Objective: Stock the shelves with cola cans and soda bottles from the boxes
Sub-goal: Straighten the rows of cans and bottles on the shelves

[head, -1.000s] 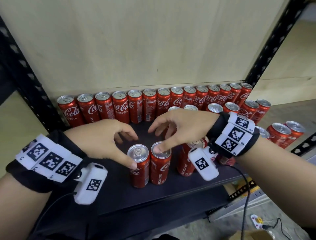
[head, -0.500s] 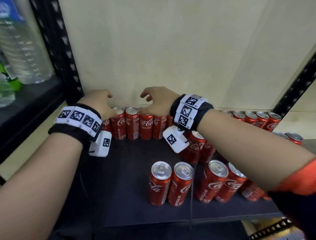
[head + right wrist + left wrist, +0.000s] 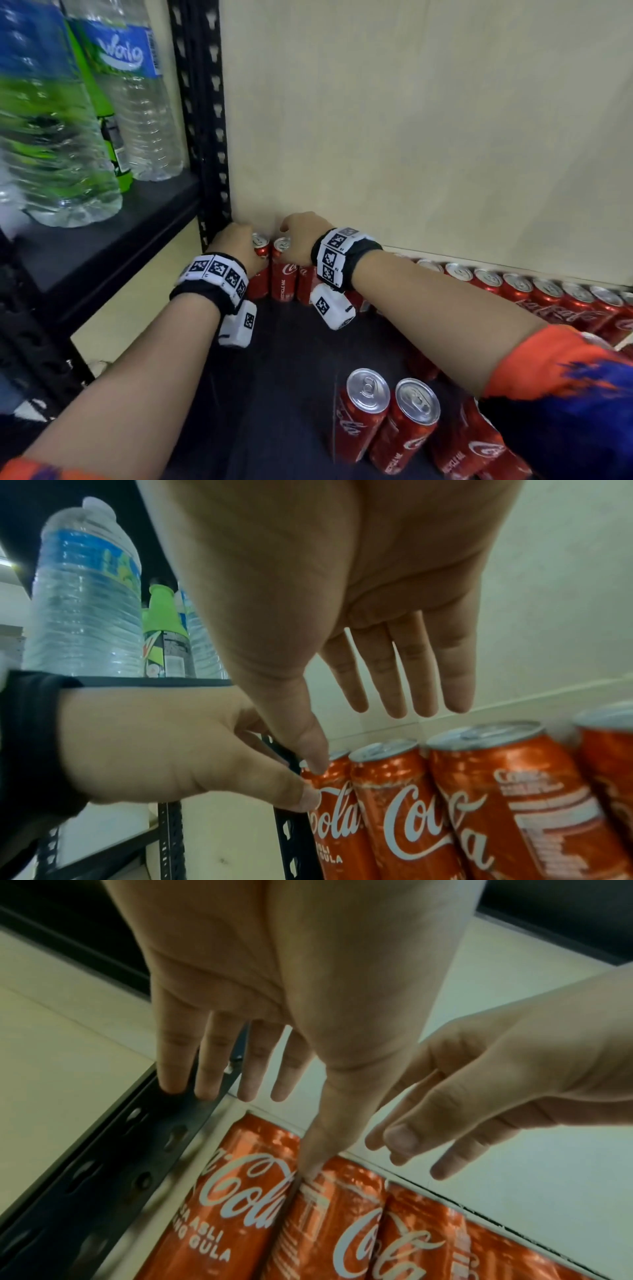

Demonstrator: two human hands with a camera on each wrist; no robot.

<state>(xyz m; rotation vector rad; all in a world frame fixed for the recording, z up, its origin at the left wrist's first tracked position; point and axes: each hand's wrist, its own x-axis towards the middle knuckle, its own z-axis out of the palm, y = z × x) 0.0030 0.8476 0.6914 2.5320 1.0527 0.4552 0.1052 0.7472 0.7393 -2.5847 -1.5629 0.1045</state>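
"Coca-Cola" on red cans; "RECYCLE ME" on one.

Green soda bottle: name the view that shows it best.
Right wrist view: the green soda bottle shows cap to base, standing among water bottles. Head view shows only a blurred green strip between them. Left wrist view misses it.

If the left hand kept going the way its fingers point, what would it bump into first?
Probably the black upright post: the left hand's fingertips already seem to be at it, with the pale back wall behind. Depth is unclear.
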